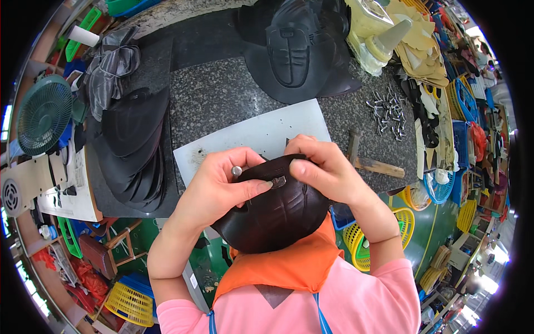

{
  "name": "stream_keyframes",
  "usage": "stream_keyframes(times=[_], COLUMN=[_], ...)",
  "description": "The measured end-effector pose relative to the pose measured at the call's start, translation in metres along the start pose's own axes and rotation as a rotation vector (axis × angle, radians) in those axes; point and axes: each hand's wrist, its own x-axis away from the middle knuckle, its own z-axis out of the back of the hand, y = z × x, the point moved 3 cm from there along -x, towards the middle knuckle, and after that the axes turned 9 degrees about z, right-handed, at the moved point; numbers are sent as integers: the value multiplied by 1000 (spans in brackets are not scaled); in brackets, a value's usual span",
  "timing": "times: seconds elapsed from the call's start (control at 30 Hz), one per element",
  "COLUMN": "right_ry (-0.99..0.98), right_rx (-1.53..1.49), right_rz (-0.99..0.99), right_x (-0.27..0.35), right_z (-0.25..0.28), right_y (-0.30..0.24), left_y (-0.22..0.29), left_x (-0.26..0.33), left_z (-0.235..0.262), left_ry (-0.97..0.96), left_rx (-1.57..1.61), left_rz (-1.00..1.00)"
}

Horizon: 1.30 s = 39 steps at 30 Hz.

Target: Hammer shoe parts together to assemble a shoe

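Observation:
A curved dark leather piece point(264, 228) with moulded ridges is held up in front of my chest by both hands. My left hand point(217, 181) is closed on its left side, the thumb pressed beside a small metal fitting point(278, 182) on the leather. A short round-ended metal piece point(236, 171) sticks up between the fingers of that hand. On the upper right edge, my right hand point(325, 170) pinches the leather with its thumb in front and its fingers behind. Under and beyond the hands lies a marked white board point(267, 125).
A hammer point(378, 166) lies at the right, near scattered small metal parts point(387, 111). Stacked dark leather pieces point(136, 145) lie left, with moulded ones point(289, 55) at the back. A glue-stained container point(370, 33) stands back right; a green fan point(45, 114) is far left.

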Motion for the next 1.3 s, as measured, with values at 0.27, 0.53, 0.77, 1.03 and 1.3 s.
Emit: stream_keyframes(times=[0.27,0.53,0.77,1.03,1.3], right_ry=[-57,47,302,117,175], right_rx=[172,116,488,1021,1213], right_rz=[38,65,288,-121,-15], right_x=[4,9,18,77,93], right_z=[0,-4,26,73,67], right_y=[-4,-8,-13,6,26], left_y=[-5,6,0,44,55], left_x=[2,9,6,11,-54], left_z=[1,-7,-1,9,-5], left_ry=[-34,21,-28,106,158], left_rx=[-29,-168,-16,-445,-1006], left_rz=[66,-42,72,-142,-1071])
